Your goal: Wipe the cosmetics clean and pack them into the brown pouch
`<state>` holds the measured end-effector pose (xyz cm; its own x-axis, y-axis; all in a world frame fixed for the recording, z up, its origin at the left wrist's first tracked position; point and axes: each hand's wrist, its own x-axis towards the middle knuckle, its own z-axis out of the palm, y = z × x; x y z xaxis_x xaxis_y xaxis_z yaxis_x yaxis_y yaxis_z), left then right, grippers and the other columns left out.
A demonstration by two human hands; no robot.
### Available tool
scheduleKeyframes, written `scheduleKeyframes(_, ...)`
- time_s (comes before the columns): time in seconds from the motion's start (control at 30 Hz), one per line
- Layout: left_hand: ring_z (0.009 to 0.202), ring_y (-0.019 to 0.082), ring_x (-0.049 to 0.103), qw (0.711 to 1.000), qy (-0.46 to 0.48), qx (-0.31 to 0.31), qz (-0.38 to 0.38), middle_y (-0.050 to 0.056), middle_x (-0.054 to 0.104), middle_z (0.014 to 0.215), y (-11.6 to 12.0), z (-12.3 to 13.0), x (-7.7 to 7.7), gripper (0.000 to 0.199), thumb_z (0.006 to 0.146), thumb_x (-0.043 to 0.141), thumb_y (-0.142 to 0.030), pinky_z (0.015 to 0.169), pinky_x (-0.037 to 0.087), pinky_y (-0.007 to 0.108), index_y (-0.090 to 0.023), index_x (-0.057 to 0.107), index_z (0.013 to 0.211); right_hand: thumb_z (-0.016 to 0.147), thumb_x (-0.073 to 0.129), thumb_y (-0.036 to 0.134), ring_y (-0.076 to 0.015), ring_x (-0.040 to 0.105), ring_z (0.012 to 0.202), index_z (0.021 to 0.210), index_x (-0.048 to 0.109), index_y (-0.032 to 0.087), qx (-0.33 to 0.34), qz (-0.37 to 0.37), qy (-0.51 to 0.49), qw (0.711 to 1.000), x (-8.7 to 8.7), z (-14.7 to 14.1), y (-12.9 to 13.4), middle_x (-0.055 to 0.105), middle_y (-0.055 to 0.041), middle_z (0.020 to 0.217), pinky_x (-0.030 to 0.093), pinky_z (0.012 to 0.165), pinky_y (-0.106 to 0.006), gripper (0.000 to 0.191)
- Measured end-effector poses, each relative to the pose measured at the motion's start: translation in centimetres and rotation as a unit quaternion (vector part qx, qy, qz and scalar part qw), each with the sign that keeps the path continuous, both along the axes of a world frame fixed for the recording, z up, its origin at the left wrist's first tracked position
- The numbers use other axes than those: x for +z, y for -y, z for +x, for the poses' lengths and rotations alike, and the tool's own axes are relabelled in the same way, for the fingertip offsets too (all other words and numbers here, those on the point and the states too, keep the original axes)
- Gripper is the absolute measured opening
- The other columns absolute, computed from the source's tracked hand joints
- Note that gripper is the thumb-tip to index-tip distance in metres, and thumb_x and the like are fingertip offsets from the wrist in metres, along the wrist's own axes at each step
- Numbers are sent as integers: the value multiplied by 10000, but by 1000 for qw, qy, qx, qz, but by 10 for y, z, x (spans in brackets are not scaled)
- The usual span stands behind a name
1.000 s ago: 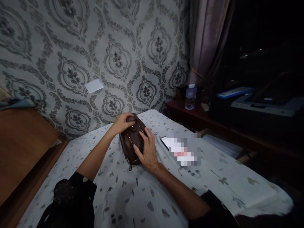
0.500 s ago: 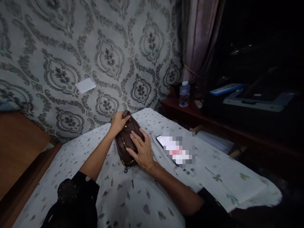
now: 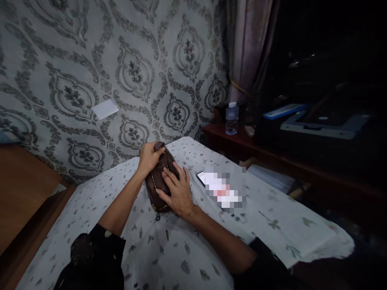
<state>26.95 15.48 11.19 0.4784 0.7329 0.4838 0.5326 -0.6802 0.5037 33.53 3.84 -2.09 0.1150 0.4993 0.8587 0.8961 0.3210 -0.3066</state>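
A dark brown zippered bag (image 3: pixel 157 181) rests on the white patterned cloth (image 3: pixel 193 249) in front of me. My left hand (image 3: pixel 149 156) grips its far end, thumb over the top and fingers hidden behind the side. Spread across the bag's upper face and right side, my right hand (image 3: pixel 179 191) lies with fingers apart, touching it without wrapping round it. A metal zip runs along the bag beneath my right fingertips. To the right of that hand lies a phone (image 3: pixel 200 177) with a lit screen, mostly blurred out.
Behind the cloth rises a patterned wall with a white switch plate (image 3: pixel 105 109). A clear bottle (image 3: pixel 231 120) stands on the dark red table (image 3: pixel 211 129) at right, near a curtain (image 3: pixel 249 48). A wooden board (image 3: pixel 27 189) borders the left side.
The view has shifted slightly, so everything sits a little further left. My right hand's fingers have lifted and spread slightly on the bag; my left hand keeps its hold.
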Motion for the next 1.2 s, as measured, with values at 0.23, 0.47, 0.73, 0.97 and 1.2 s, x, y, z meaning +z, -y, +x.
scheduleKeyframes(0.23, 555, 115, 367, 999, -5, -47, -9, -49, 444, 553, 16, -7, -2, 228, 780, 611, -332, 540, 302, 247, -177, 560, 621, 895, 576, 441, -335, 303, 1424, 1210, 599, 148, 2, 12, 20, 1000, 2, 3, -2, 547, -174, 1400, 235, 1145, -591, 431)
scheduleKeyframes(0.47, 643, 137, 521, 992, -26, -108, -62, -18, 612, 675, 2, -22, 9, 235, 784, 607, -377, 612, 409, 241, -151, 672, 788, 908, 549, 346, -336, 323, 1425, 1256, 560, 166, 33, 42, 11, 999, 4, 7, -1, 505, -181, 1431, 337, 1109, -581, 391)
scheduleKeyframes(0.73, 717, 166, 566, 993, -47, -94, -56, -3, 639, 720, -15, -75, 3, 261, 746, 637, -411, 667, 425, 258, -152, 660, 776, 907, 535, 284, -344, 335, 1414, 1269, 563, 141, 30, 52, 31, 998, 7, 4, 0, 486, -203, 1428, 340, 1093, -579, 390)
scheduleKeyframes(0.97, 713, 162, 532, 999, -22, -30, -21, -12, 600, 681, -11, -80, -10, 207, 781, 562, -348, 661, 384, 258, -161, 633, 727, 881, 545, 227, -350, 297, 1429, 1321, 568, 248, 35, 34, 41, 998, 5, 7, -4, 360, -122, 1540, 323, 1098, -595, 441)
scheduleKeyframes(1.2, 589, 134, 461, 999, -12, 28, -14, -48, 492, 561, -12, -72, -9, 184, 788, 565, -295, 569, 316, 248, -165, 601, 663, 871, 548, 214, -345, 318, 1418, 1300, 579, 232, 41, 38, 49, 997, 6, 12, -3, 378, -134, 1518, 340, 1092, -576, 431)
